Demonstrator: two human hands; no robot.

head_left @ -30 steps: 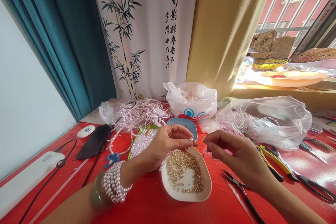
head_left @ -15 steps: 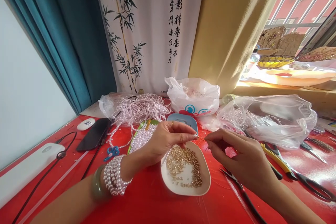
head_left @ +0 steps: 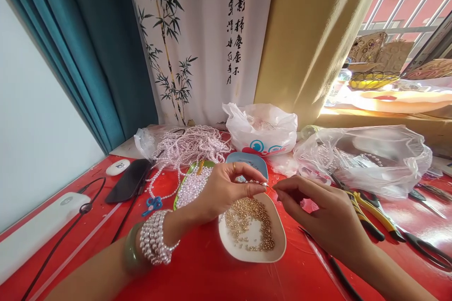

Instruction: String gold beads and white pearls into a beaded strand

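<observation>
Over the bead dish, my left hand [head_left: 226,190] pinches a short string of pearl beads [head_left: 260,183] between thumb and fingers. From the end bead a thin thread or wire [head_left: 271,188] runs to my right hand [head_left: 318,204], whose thumb and forefinger are closed on it. Whether it ends in a needle is too fine to make out. Below both hands lies a white dish [head_left: 252,257] with loose gold beads [head_left: 267,230]. A green tray [head_left: 177,197] of pinkish-white beads [head_left: 193,187] sits left of my left hand, partly hidden by it.
Behind the hands are a blue dish [head_left: 263,165], pearl strands [head_left: 192,143], a white plastic bag [head_left: 261,127] and a clear bag [head_left: 384,155]. Yellow-handled pliers [head_left: 379,216] and scissors [head_left: 427,249] lie right; a phone [head_left: 127,181] and blue clip-like thing [head_left: 152,205] lie left.
My left fingers have shifted, and more of the bead string now shows between them. My right hand stays close by, still pinching the thread. The whole view has moved slightly.
</observation>
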